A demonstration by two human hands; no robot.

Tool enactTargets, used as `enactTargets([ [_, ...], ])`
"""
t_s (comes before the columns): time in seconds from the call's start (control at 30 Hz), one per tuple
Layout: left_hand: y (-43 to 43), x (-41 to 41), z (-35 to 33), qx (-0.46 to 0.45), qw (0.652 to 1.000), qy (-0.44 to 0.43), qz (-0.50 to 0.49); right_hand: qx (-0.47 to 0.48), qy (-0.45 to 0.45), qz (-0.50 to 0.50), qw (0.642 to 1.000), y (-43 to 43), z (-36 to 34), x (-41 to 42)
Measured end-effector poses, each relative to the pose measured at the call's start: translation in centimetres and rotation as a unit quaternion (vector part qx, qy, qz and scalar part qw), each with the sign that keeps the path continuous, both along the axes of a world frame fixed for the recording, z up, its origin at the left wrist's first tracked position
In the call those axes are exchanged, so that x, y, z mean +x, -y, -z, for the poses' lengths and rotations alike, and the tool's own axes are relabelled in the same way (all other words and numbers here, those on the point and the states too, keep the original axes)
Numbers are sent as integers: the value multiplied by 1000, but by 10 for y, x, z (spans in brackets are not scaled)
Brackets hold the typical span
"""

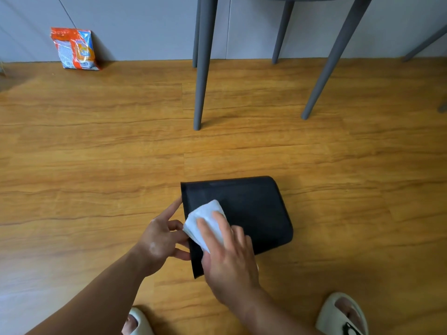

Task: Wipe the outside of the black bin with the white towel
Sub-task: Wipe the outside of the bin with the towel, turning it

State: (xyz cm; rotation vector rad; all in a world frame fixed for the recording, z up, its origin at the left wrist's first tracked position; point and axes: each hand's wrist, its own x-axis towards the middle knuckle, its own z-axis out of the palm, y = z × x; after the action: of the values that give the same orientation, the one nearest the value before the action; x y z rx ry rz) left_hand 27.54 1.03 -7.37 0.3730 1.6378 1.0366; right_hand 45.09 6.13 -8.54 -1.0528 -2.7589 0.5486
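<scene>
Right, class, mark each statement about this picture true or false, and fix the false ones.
1. The black bin lies on its side on the wooden floor. True.
2. The right hand presses the white towel flat against the bin's outside. True.
3. The left hand rests on the floor, clear of the bin. False: it holds the bin's left edge.
4. The orange packet sits on top of the bin. False: it leans against the wall, far from the bin.
5. Grey chair legs stand beyond the bin. True.
</scene>
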Motion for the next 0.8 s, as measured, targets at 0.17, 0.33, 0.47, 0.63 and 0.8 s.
enactTargets([
  [0.17, 4, 0, 0, 5, 1000, 10, -3, 28, 27, 95, 995, -57, 5, 22],
  [0.33, 4, 1, -1, 10, 1000, 20, -1, 37, 56, 254, 965, -127, 20, 53],
  [0.47, 3, 1, 1, 8, 1000, 16, 0, 55, 31, 260, 964, -86, 16, 28],
  [0.63, 2, 0, 2, -8, 1000, -11, 15, 19, -21, 76, 997, 6, 5, -20],
  [0.8, 3, -3, -1, -14, 1000, -16, 16, 18, -11, 55, 998, -27, 7, 1],
])
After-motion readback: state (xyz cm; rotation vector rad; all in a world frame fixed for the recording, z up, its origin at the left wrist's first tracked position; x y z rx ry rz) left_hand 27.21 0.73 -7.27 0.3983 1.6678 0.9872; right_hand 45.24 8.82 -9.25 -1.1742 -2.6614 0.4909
